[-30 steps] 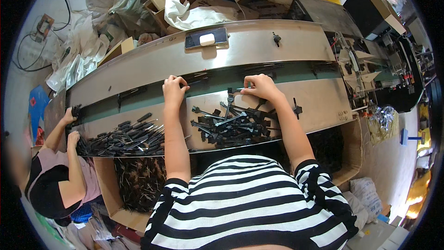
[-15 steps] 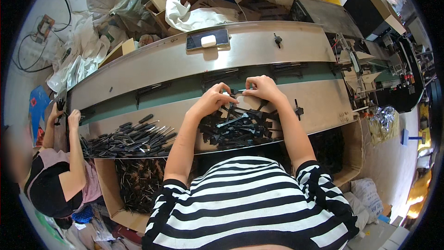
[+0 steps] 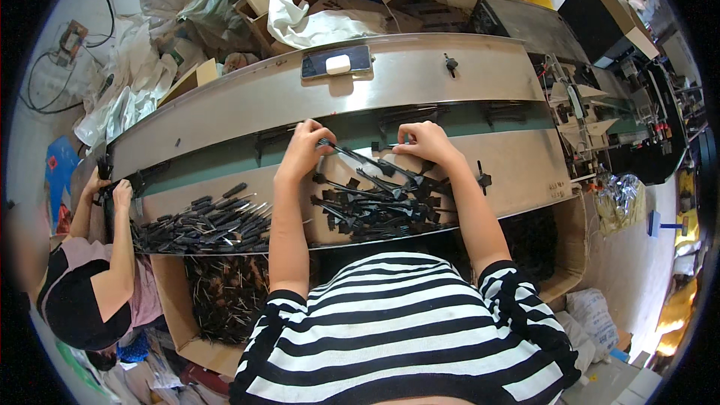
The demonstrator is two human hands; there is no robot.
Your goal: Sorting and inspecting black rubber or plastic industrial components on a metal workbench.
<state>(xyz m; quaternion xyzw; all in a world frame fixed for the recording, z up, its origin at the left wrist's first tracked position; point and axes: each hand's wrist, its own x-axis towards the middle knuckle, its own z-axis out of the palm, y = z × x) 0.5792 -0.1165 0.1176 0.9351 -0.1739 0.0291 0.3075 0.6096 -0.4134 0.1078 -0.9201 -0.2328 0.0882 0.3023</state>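
Over the far left edge of a pile of black plastic pieces with grey shafts (image 3: 379, 206), my left hand (image 3: 301, 154) is closed at the fingertips. It pinches the black end of a slim black-and-grey piece (image 3: 346, 151), which slants down to the right toward the pile. My right hand (image 3: 426, 144) is at the near edge of the green conveyor belt (image 3: 360, 133). Its thumb and fingers are closed on a small black piece (image 3: 381, 147) pointing left; most of its grip is hidden. Several dark pieces (image 3: 412, 114) lie on the belt.
Black-handled tools with metal shafts (image 3: 206, 221) are heaped at left, above a cardboard box (image 3: 176, 307) of similar parts. A co-worker's hands (image 3: 112, 189) are at the belt's left end. A phone with a white case (image 3: 337, 64) lies on the far ledge; machinery (image 3: 577, 109) stands right.
My left hand has moved left and away from my right hand, and now a slanting piece shows at its fingers. My right hand stays put. Pieces on the belt have shifted right.
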